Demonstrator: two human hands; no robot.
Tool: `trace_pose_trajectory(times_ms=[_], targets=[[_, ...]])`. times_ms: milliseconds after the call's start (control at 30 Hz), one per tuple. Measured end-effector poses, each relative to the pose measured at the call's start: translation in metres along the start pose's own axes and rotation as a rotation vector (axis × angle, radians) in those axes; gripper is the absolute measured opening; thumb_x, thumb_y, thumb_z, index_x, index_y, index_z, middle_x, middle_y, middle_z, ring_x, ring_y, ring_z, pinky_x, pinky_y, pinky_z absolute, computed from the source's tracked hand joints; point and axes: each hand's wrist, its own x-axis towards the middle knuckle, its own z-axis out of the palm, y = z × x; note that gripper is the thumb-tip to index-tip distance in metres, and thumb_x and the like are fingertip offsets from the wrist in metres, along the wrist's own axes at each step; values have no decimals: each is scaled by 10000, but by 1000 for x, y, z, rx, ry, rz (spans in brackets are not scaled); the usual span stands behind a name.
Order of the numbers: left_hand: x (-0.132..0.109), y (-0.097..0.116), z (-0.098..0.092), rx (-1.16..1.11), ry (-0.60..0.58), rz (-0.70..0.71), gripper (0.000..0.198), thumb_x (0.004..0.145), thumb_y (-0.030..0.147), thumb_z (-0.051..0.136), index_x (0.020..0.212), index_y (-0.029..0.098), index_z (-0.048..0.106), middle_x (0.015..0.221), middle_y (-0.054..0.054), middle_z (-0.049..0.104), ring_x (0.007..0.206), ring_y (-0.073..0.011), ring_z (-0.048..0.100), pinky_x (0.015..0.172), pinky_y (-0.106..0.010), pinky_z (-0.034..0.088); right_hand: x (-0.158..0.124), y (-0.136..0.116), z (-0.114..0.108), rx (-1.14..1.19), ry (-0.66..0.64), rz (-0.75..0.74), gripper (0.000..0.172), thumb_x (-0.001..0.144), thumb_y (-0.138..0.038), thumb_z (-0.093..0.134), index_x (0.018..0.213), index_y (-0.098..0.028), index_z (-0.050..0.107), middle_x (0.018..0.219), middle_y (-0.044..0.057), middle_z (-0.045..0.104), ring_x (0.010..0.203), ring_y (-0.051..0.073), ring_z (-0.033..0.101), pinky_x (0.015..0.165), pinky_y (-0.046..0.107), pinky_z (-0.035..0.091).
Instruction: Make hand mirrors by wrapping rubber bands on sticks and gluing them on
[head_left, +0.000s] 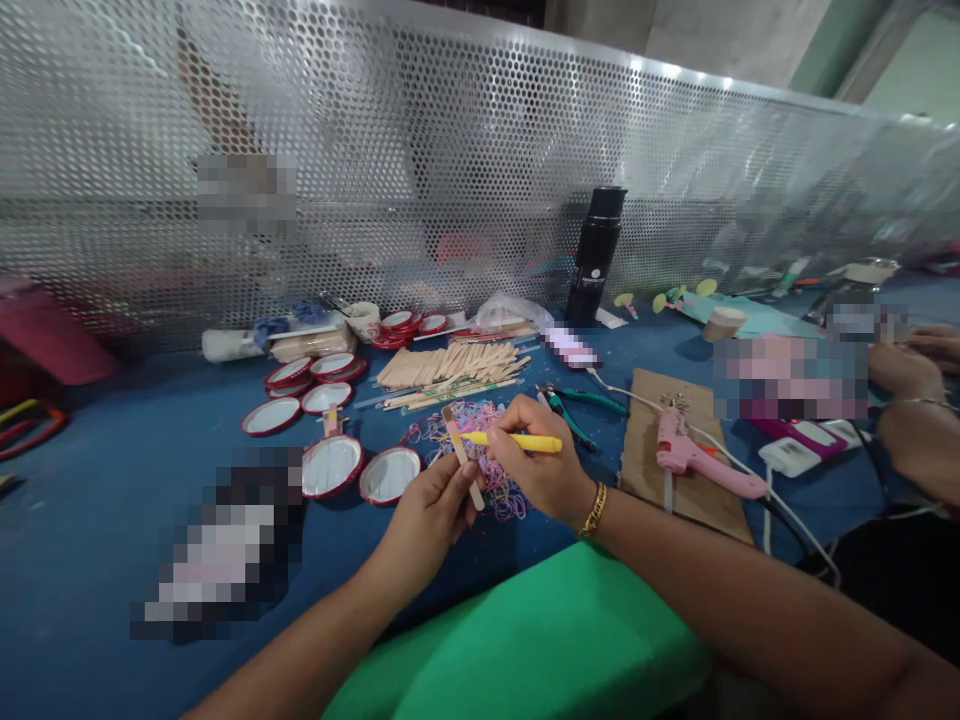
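Between the thumb and fingers of my left hand (435,500) is a wooden craft stick (474,486), held at a slant, its upper end coloured brown and yellow. My right hand (536,460) grips a yellow marker pen (534,441), and the pen's tip meets or nearly meets the coloured part of the stick. Beneath both hands lies a heap of colourful rubber bands (510,495). Just left of my left hand are red-rimmed white jar lids (390,475). Plain craft sticks (442,366) form a pile beyond the hands.
A pink glue gun (679,445) rests on cardboard (637,410) at right, its cord trailing. Green-handled pliers (570,415) lie nearby. A black bottle (596,260) stands by the perforated metal screen (480,150). Another person's arm (911,420) reaches in at far right.
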Motion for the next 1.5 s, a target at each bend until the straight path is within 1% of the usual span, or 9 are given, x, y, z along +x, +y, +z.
trace_pose_trajectory(times_ms=[133,300,467,633,800,967,1133,1300,1500], targets=[[0,0,0,20,-1,4,414,786,576,585,671,183,525,497,55,472,404,-63,347,393,-178,234,-1,0,1,9,-57,-13,146,822,-225,551,681,-215,514,626,-26,575,590,126,516,587,253,431],[-1,0,-1,38,15,5,400,794,564,576,688,181,528,502,53,485,405,-61,356,391,-171,240,0,1,1,-34,19,-13,166,808,-226,552,658,-220,483,597,-31,534,583,131,499,569,253,414],[0,0,0,43,9,18,410,791,578,570,686,185,523,502,55,479,404,-62,356,387,-174,241,-1,-1,1,0,-34,-24,166,830,-241,546,674,-215,500,624,-26,567,581,125,518,588,257,426],[0,-1,-1,68,8,22,397,813,558,553,689,182,523,509,54,478,407,-62,358,389,-176,244,1,-1,0,-27,27,-2,174,821,-246,546,660,-218,488,597,-29,539,588,133,505,572,258,414],[0,-3,-1,66,-14,40,391,824,554,533,710,181,519,519,57,473,414,-62,361,391,-175,246,0,-3,1,-3,-33,-16,160,838,-245,544,684,-214,515,632,-24,569,598,127,527,593,255,425],[0,-1,0,86,1,27,375,828,536,522,704,182,511,511,60,475,403,-57,348,382,-174,233,0,-1,1,1,25,4,170,830,-230,549,668,-209,504,608,-28,548,580,126,517,576,254,418],[0,-1,0,71,-4,18,366,816,536,528,731,180,523,516,62,478,406,-58,350,384,-172,234,0,0,1,6,-27,-5,173,839,-226,549,672,-208,510,624,-30,566,581,116,519,568,240,415],[-1,2,0,109,8,36,358,833,515,511,687,188,509,502,56,484,395,-63,363,379,-184,245,1,2,0,-3,22,12,171,835,-230,554,669,-209,518,616,-25,569,590,129,530,594,260,424],[-1,2,0,116,-1,51,358,836,520,505,700,189,513,499,62,480,383,-60,344,372,-186,237,0,1,1,23,-21,-3,156,831,-215,555,676,-205,530,628,-27,576,579,119,525,575,247,423]])
